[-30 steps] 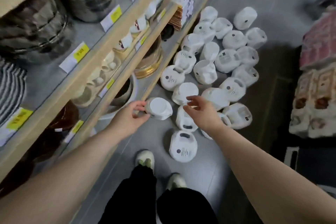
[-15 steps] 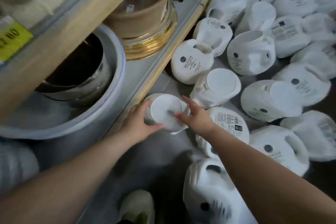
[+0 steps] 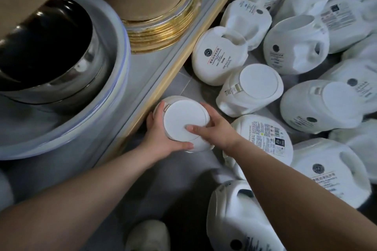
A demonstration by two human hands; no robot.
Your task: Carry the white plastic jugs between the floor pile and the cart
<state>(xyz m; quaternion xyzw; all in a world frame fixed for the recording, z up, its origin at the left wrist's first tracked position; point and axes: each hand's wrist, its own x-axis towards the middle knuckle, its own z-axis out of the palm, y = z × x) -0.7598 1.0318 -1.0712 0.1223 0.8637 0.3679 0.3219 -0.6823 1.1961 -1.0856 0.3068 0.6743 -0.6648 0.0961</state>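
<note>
A white plastic jug [image 3: 183, 121] stands on the grey floor right beside the bottom shelf's wooden edge [image 3: 163, 82], its round flat cap facing me. My left hand [image 3: 161, 136] grips its left side, thumb curled under the near rim. My right hand [image 3: 214, 128] holds its right side, thumb lying on the cap. Several more white jugs lie on the floor to the right, the nearest being a labelled jug [image 3: 265, 138] under my right forearm and an upright jug [image 3: 253, 89] just beyond.
The bottom shelf holds a large pale basin [image 3: 98, 120] with a dark metal bowl [image 3: 51, 51] inside, and a stack of gold-rimmed plates [image 3: 163, 28] under a tan tub. My shoe [image 3: 149, 234] shows at the bottom. Bare floor lies between shoe and jug.
The camera has dropped much closer to the floor. My right hand came from above the other jugs onto the jug that my left hand held, and both hands now hold it by the shelf edge.
</note>
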